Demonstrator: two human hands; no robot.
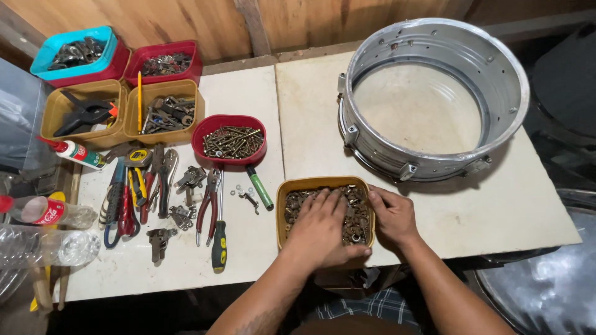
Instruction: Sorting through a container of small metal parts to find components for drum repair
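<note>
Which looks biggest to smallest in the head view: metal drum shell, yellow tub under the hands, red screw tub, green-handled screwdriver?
1. Metal drum shell, by far.
2. Yellow tub.
3. Red screw tub, only slightly smaller and farther away, so unsure.
4. Green-handled screwdriver.

1. The left hand (320, 226) covers much of the small metal parts (355, 214) in the yellow tub (323, 182); what its fingers touch is hidden.
2. The clear bottle (46, 246) at near left is cut off by the edge.
3. Contents of the far blue tub (76, 51) are too small to identify.
</note>
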